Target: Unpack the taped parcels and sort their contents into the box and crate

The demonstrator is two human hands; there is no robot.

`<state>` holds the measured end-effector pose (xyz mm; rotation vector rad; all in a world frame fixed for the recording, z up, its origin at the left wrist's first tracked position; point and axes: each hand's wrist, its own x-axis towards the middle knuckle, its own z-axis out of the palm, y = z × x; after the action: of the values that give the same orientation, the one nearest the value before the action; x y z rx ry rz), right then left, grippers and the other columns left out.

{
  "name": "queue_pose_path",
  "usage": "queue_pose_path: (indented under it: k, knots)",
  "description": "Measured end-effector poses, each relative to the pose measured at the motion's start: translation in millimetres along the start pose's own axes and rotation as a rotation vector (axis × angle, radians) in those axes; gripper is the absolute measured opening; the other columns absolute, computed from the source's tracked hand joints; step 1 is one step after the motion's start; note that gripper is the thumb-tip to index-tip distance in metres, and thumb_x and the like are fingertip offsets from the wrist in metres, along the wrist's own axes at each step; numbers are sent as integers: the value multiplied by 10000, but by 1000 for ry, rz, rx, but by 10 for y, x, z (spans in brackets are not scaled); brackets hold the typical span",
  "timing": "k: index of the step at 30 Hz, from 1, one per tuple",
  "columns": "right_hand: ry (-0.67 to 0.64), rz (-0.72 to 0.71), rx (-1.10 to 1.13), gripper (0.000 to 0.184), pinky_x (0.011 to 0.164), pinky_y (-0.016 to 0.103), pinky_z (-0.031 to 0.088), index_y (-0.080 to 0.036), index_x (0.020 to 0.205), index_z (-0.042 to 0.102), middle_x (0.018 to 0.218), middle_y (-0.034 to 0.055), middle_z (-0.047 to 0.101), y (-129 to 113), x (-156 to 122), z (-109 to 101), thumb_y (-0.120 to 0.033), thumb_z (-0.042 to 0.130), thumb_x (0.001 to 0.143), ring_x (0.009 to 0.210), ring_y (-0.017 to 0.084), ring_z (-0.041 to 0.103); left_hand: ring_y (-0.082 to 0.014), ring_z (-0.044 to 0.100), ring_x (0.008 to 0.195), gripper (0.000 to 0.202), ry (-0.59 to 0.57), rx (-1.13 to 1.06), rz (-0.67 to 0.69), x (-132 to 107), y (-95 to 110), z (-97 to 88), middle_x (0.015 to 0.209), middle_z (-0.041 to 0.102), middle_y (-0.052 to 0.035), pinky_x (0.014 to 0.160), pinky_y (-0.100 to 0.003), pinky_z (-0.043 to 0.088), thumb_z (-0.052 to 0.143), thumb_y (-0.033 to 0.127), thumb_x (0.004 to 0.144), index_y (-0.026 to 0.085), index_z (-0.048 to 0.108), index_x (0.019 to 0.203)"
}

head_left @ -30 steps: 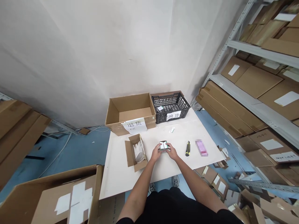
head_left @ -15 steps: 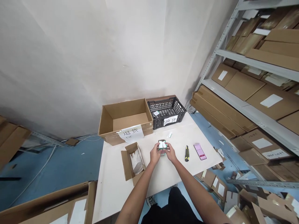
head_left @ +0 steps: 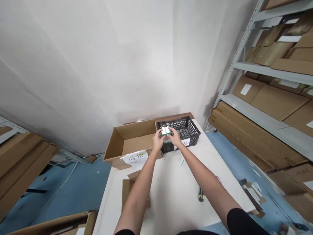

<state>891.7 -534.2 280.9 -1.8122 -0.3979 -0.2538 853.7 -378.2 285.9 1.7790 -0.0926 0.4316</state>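
A small green-and-white box (head_left: 165,131) is held up between both my hands, over the left end of a black plastic crate (head_left: 195,137). My left hand (head_left: 158,141) grips its left side and my right hand (head_left: 175,137) grips its right side, with fingertips on the edges. White flaps or paper show on the box's top; I cannot tell which. To the left of the crate stands a large open carton (head_left: 114,143) with a handwritten paper sign (head_left: 135,159). The crate's own label (head_left: 186,142) is partly covered by my right hand.
A smaller open carton (head_left: 126,191) sits behind my left forearm on the white table (head_left: 171,182). Near my right forearm lie a yellow-black utility knife (head_left: 201,195), a mostly hidden phone (head_left: 218,178) and a small white-green piece (head_left: 182,162). Shelves of cartons (head_left: 283,104) rise at the right.
Both hands have carried the small box forward, from above the middle of the table to over the crate's left end. The view has tilted up, and my arms are stretched farther out.
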Motion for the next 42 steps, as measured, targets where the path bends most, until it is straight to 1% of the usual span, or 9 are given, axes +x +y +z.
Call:
queue_pose_path:
  k: [5,10,17,22,27,31,35,38,42]
  knots:
    - [-62,60,-15,587,982,364,541,-228,1364,626,1339,92,666,369,445,123,-143,632,783,1117,215,659,-220,690,1200,499,28,89,-56,383,-274,136,1294,709,-75,1041,-407,560,612,74,812,234,574,1282]
    - [-231,285,-173,744,1002,411,536,-233,1535,478,1272,105,711,666,440,137,-167,674,820,1119,253,690,-260,670,1204,500,27,266,-69,372,-507,50,1388,643,-130,1063,-464,533,617,94,804,205,602,1291]
    - [-228,36,-241,697,1101,444,486,-279,1574,433,1454,90,610,280,85,182,-283,606,899,1294,265,608,-272,644,1203,514,109,327,-36,-45,-392,-403,1562,480,-143,907,-421,607,587,180,861,234,574,1372]
    - [-259,-176,-224,688,1205,451,383,-250,1589,400,1556,103,504,-343,-497,456,-293,573,925,1440,250,467,-278,505,1410,532,69,344,44,-605,-117,-861,1610,425,-110,982,-411,586,562,222,916,272,527,1444]
    - [-291,-180,-239,634,1222,464,361,-259,1556,452,1568,107,480,-731,-1214,971,-301,586,938,1472,258,424,-260,418,1485,556,22,405,49,-1330,-113,-1470,1596,457,-99,1128,-453,489,573,225,918,270,512,1468]
    - [-353,-101,-254,601,1214,489,374,-249,1510,515,1571,125,473,-700,-1846,1490,-273,608,917,1460,278,444,-251,557,1362,499,-86,458,-60,-2020,-419,-1922,1438,625,-100,1143,-458,470,571,161,880,231,604,1373]
    - [-449,-30,-255,588,1204,483,393,-226,1464,565,1552,140,493,-506,-2520,1959,-169,593,879,1450,271,464,-238,638,1262,442,-407,620,-330,-2789,-760,-2187,1327,706,-88,1118,-396,479,566,133,870,221,673,1290]
    - [-592,17,-281,573,1204,456,397,-206,1397,626,1537,138,517,-366,-2968,2166,-78,566,842,1423,254,503,-333,534,1391,394,-533,735,-465,-3335,-945,-2255,1387,666,-145,1154,-443,436,729,238,792,191,735,1183]
    - [-758,79,-481,530,1231,471,344,-187,1323,686,1567,162,488,-224,-3382,2162,-117,706,798,1484,314,423,-426,188,1571,466,-547,842,-439,-3860,-1149,-2244,1659,371,-148,1235,-584,282,824,403,711,192,759,1120]
